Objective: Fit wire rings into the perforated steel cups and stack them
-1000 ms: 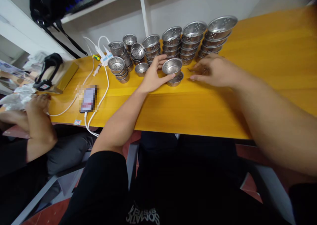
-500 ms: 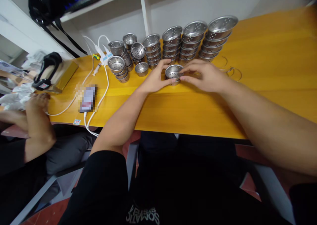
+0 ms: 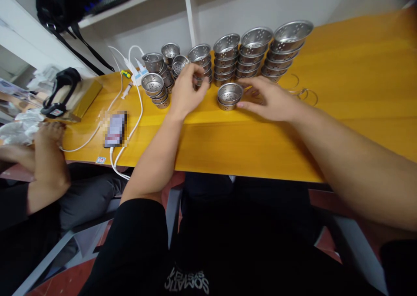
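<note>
Two perforated metal cups [image 3: 230,95], one set in the other, stand on the table in front of me. My right hand [image 3: 269,100] is at their right side, fingers apart, the thumb by the lower cup and the index finger near the rim. My left hand [image 3: 187,91] is to the left of these cups, its thumb and fingers apart, in front of a stack of perforated cups [image 3: 199,53]. It covers the spot where a small single cup stood. Whether it touches that cup is hidden.
More stacks of perforated cups [image 3: 288,40] line the back, larger toward the right, with short stacks [image 3: 153,84] at left. Thin wire rings [image 3: 308,96] lie at right. A phone [image 3: 115,129] with white cables and a power strip [image 3: 138,77] are left. Another person's hand [image 3: 52,131] rests farther left.
My left hand has let go of the two nested cups and moved left, over the place of the small single cup. My right hand has stayed beside the nested cups.
</note>
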A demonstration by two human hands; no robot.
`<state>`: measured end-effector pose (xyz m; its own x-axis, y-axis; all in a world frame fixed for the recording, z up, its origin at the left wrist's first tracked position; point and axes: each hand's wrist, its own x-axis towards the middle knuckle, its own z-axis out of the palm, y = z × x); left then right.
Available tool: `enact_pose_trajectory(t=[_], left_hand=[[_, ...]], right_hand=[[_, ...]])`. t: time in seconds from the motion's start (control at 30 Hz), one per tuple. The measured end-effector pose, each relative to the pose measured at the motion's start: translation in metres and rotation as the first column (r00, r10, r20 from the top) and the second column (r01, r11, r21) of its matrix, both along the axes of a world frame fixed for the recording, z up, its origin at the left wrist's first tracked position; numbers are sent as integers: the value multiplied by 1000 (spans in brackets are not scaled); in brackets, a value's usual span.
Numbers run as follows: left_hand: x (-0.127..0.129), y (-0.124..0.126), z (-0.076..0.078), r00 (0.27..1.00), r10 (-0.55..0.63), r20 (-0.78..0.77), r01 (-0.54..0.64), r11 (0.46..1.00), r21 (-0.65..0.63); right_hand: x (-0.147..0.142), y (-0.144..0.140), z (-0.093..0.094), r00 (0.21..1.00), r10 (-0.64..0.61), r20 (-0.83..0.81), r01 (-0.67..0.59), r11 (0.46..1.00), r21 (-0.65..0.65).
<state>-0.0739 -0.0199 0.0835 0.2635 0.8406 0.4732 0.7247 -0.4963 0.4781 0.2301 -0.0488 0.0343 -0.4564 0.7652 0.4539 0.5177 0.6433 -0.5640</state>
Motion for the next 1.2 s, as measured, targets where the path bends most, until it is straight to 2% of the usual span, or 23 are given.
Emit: enact_pose_trajectory(t=[0.07,0.17,0.3,0.43,0.6,0.7,0.8,0.9,1.03,1.13,1.2], left_hand=[[-7,0,7,987,143,-72,-145,989,-16],[-12,3,1,949,267,-167,-280,958,-59],[-8,3,-9,926,281,-252,-327,930,-166],[-5,-2,-6,915,282,-288,-351,909,-225],[-10,0,-1,957,205,-207,-259,924,-282],[-11,3,1,982,183,-52,-188,972,-142],[-4,1,3,997,1,80,-2,1000,15],[9,-3,2,981,-169,93,164,985,61],[24,-2,-12,930,-360,76,357,933,51],[32,2,-24,895,-441,70,438,897,56],[36,2,-27,893,-447,47,444,894,60]], right_hand=[[2,2,-2,1000,4,-16,-4,1000,-16],[2,3,-3,1000,7,-20,-7,1000,-18],[0,1,-1,1000,22,-4,-22,1000,-15],[-1,-2,3,999,33,6,-33,999,-22],[2,0,3,1000,4,-30,-5,999,-42],[2,1,2,995,8,-96,-14,998,-63],[0,0,2,989,50,-137,-61,995,-74],[-5,-5,7,987,46,-154,-48,999,-14],[-12,-19,23,990,-43,-133,64,986,154],[-20,-30,32,996,-75,-57,84,981,177],[-26,-33,34,998,-60,-15,62,981,186]])
